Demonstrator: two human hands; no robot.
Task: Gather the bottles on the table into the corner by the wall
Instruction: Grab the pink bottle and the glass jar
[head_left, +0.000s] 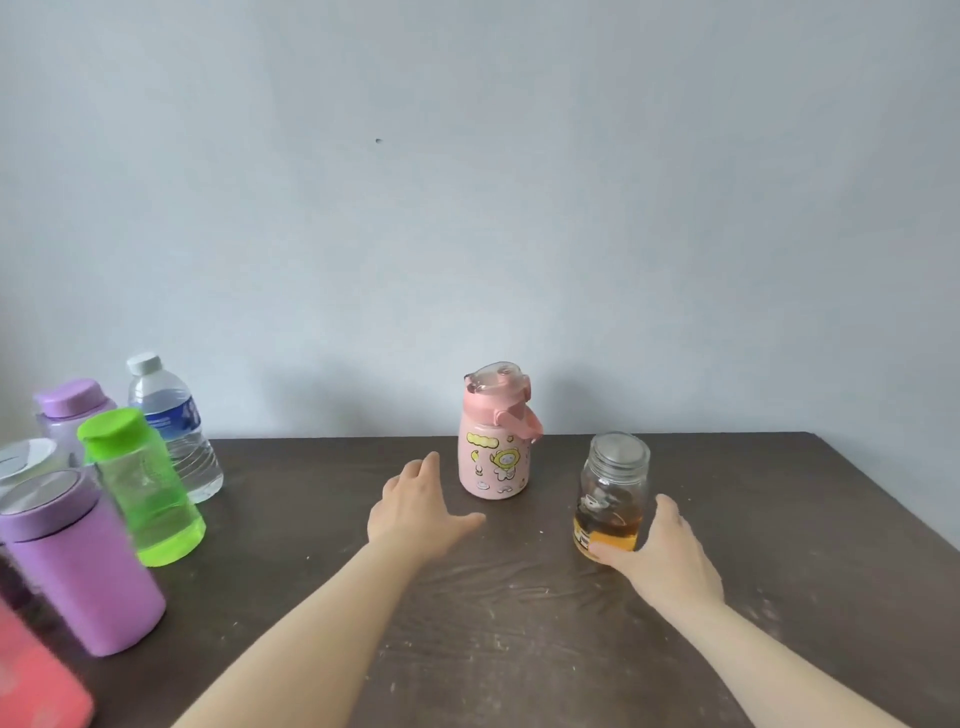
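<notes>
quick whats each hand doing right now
Left hand: open, beside the pink bottle, not touching it.
Right hand: grips the glass jar near its base.

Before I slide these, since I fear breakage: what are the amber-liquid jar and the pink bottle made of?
Jar: probably clear glass, glossy and see-through; lid looks metal. Pink bottle: opaque, satin, printed; plastic or coated metal, can't tell.

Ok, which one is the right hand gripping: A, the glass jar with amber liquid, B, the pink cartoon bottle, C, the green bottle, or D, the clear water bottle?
A: the right hand curls round the base of the glass jar; the left hand is open, short of the pink bottle.
</notes>
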